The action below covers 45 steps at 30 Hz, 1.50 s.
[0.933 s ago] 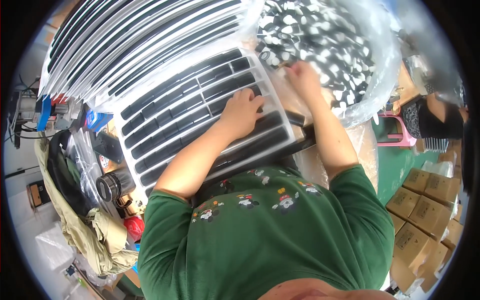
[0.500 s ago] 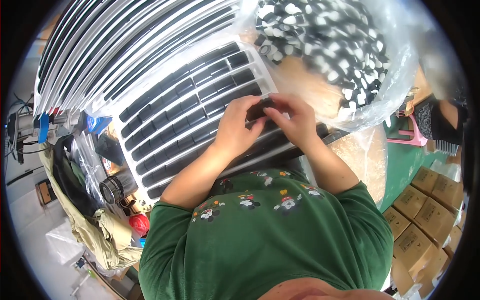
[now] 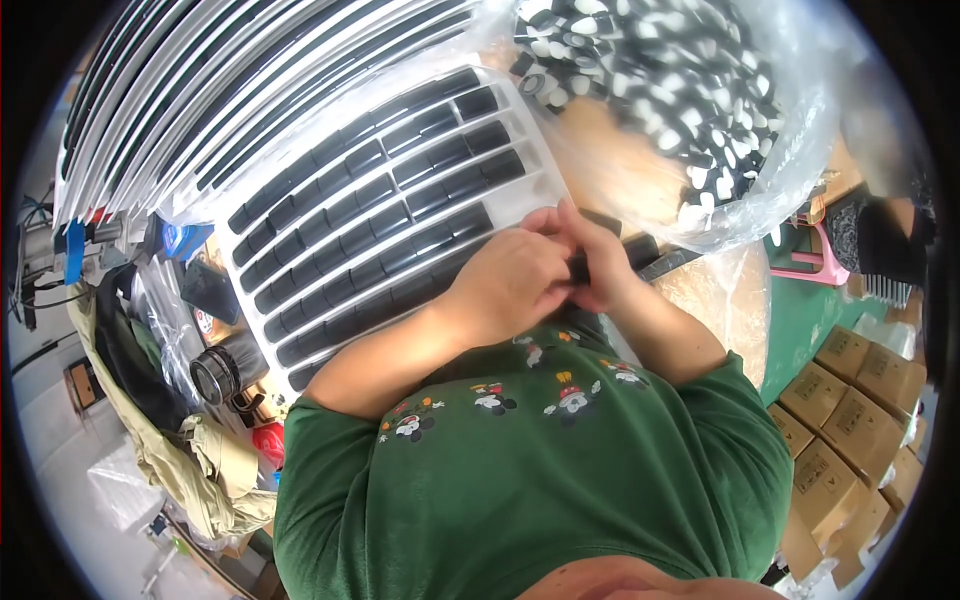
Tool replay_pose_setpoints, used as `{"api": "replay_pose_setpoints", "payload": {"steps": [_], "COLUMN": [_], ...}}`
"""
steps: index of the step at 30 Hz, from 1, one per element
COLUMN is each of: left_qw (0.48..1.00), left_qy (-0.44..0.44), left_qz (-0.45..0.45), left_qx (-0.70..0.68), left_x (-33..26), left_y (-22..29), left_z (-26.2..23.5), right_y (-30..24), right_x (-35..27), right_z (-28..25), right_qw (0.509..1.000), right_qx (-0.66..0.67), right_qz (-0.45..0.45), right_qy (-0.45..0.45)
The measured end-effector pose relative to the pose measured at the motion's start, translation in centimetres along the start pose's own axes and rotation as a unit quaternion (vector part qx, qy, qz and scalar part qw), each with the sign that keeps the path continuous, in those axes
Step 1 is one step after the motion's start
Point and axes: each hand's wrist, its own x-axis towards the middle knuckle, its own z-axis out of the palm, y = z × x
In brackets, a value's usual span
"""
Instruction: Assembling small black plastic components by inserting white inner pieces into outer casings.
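Close in front of my chest, my left hand [image 3: 512,285] and my right hand [image 3: 604,262] meet with curled fingers. Between them a small dark piece [image 3: 578,268] is pinched; most of it is covered by the fingers, so its shape is hard to read. Under and beyond my left hand lies a white slotted tray [image 3: 535,180], tilted, with long rows of glossy black pieces [image 3: 370,205] fitted side by side. A bare white stretch shows at the row end beside my left hand. Dark parts [image 3: 640,252] lie just past my right hand.
Many white-and-black trays [image 3: 260,80] stand stacked at far left. At far right a clear plastic bag [image 3: 800,195] holds a heap of black and white pieces [image 3: 650,90]. A dark cylinder [image 3: 215,375] stands left; cardboard boxes [image 3: 850,430] and a pink stool [image 3: 822,262] are right.
Both hands have come down and slightly right, closer to my chest. Their fingers now overlap, hiding most of the dark piece that showed between them. More of the tray's right end is uncovered.
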Motion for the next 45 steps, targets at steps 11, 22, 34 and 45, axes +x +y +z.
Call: {"api": "replay_pose_setpoints", "payload": {"steps": [11,22,34,45], "left_qw": [0.98,0.94,0.94,0.972], "left_qy": [0.086,-0.05,-0.093,0.093], "left_qz": [-0.138,-0.292,-0.282,-0.185], "left_qx": [0.111,0.168,0.168,0.112], "left_x": [1.6,-2.0,-3.1,-3.8], "left_y": [-5.7,-4.9,-4.2,-3.1], "left_z": [2.6,-2.1,-2.8,-2.1], "right_y": [-10.6,-13.1,-2.1,0.0], "right_x": [3.7,5.1,5.2,1.9], "right_z": [-5.6,-6.6,-2.6,-0.2], "right_qw": [0.439,0.281,0.924,0.897], "right_qx": [-0.695,-0.847,-0.201,-0.364], "right_qz": [-0.453,-0.381,-0.262,-0.231], "right_qy": [0.343,0.241,0.191,0.097]}}
